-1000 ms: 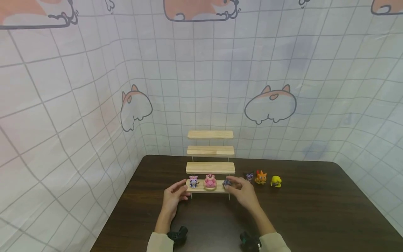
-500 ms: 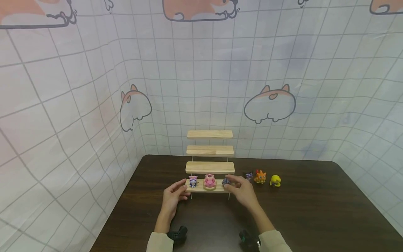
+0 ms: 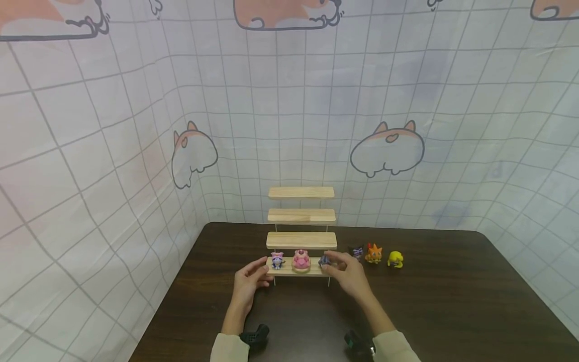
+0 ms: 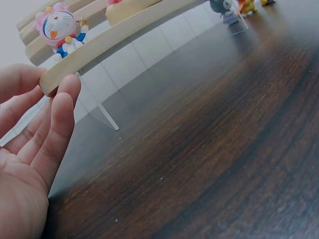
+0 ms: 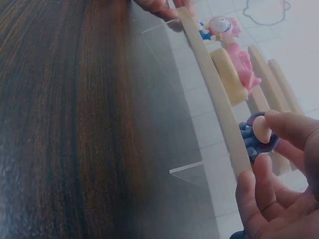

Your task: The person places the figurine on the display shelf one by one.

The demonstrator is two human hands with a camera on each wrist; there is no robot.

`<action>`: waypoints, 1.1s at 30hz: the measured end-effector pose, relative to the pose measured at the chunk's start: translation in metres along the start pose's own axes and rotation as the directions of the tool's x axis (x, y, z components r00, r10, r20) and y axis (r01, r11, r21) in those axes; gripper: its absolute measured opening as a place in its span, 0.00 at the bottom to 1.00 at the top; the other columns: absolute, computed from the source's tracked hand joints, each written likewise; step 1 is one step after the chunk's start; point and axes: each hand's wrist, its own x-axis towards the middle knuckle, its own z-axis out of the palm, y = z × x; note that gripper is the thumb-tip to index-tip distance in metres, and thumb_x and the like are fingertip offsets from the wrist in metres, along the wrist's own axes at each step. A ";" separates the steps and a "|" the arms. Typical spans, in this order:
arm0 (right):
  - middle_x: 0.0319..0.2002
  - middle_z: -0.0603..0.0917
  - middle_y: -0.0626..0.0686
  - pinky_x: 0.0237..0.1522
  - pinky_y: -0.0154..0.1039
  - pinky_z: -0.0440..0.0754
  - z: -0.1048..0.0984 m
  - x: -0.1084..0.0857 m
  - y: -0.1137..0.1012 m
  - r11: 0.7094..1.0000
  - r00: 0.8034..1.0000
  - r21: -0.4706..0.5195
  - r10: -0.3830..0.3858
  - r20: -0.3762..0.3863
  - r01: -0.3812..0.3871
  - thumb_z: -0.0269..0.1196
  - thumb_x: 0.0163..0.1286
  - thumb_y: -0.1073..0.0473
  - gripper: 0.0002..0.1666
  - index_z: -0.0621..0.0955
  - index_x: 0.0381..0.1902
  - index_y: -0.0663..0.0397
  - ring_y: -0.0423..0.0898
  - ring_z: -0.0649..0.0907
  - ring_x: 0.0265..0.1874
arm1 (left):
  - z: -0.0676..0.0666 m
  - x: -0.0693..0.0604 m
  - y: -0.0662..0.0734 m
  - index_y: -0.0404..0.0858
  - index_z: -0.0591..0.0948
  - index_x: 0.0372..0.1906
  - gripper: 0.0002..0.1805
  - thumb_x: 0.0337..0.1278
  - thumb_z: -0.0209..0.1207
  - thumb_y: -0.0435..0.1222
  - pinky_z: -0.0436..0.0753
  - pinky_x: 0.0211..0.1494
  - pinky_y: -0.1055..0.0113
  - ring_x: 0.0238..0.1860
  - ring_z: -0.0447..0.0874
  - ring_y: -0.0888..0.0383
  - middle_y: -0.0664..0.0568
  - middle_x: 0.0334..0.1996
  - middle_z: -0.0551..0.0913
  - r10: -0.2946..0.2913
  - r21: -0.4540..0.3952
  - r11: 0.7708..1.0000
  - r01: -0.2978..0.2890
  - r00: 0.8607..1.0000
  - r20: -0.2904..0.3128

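A stepped wooden display stand (image 3: pixel 301 240) with clear supports stands on the table. My left hand (image 3: pixel 247 281) pinches the left end of its lowest shelf (image 4: pixel 94 56), thumb above and fingers below. Beside that thumb sits a pink-hooded, blue-and-white cat figurine (image 4: pixel 59 29). A pink figurine on a round tan base (image 3: pixel 301 260) occupies the shelf's middle. At the right end, my right hand (image 3: pixel 350 275) holds a dark blue figurine (image 5: pixel 258 132) between thumb and fingers, its feet against the shelf. Other right-hand fingers touch the shelf's end. In the head view that hand partly covers the figurine.
Right of the stand, on the dark wood table (image 3: pixel 429 296), are a dark purple figurine (image 3: pixel 358 253), an orange one (image 3: pixel 374 254) and a yellow one (image 3: pixel 395 259). A white grid-patterned cloth (image 3: pixel 289 100) hangs behind and along the sides.
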 end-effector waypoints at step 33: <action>0.57 0.86 0.59 0.42 0.37 0.86 -0.120 -0.046 0.068 0.989 0.971 -0.116 0.111 0.211 -0.088 0.65 0.73 0.49 0.23 0.82 0.59 0.56 0.47 0.86 0.48 | 0.000 -0.003 0.001 0.32 0.79 0.65 0.23 0.68 0.64 0.35 0.87 0.33 0.69 0.30 0.89 0.60 0.53 0.38 0.89 -0.003 -0.016 1.000 0.003 1.000 0.003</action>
